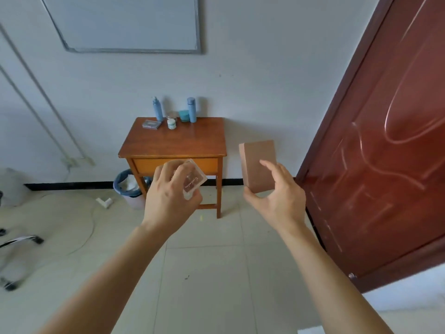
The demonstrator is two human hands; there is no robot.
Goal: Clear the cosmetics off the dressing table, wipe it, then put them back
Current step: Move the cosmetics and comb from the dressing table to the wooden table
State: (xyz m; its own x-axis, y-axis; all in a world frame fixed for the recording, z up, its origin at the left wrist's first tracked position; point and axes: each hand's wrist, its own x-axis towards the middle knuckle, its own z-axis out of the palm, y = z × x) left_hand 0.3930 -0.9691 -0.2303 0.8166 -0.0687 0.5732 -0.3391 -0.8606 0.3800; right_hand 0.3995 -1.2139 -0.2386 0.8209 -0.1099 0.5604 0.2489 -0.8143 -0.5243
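As our left hand (168, 196) grips a bottle (193, 180), our right hand (280, 198), pinching loosely, may drop the box (257, 160).

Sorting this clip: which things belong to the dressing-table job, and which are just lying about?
Job: table, slim bottle, capped bottle, white jar, teal jar, flat case, clear box in left hand, brown box in right hand.
Lying about: bin, whiteboard, door, chair.
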